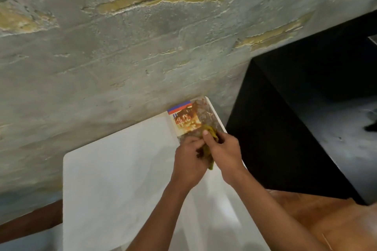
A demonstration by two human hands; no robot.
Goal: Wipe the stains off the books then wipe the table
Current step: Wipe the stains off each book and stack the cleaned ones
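Observation:
A book (188, 117) with a blue, red and orange cover lies at the far right corner of the white table (114, 169), against the wall. My left hand (188, 161) and my right hand (223, 150) meet just in front of the book, both gripping a crumpled olive-green cloth (210, 142) between them. The cloth's upper end touches the near edge of the book. The hands hide the book's near part.
A rough grey plastered wall (122, 57) rises right behind the table. A black cabinet or box (285, 128) stands close to the table's right edge. A brown wooden surface (326, 220) lies at the near right.

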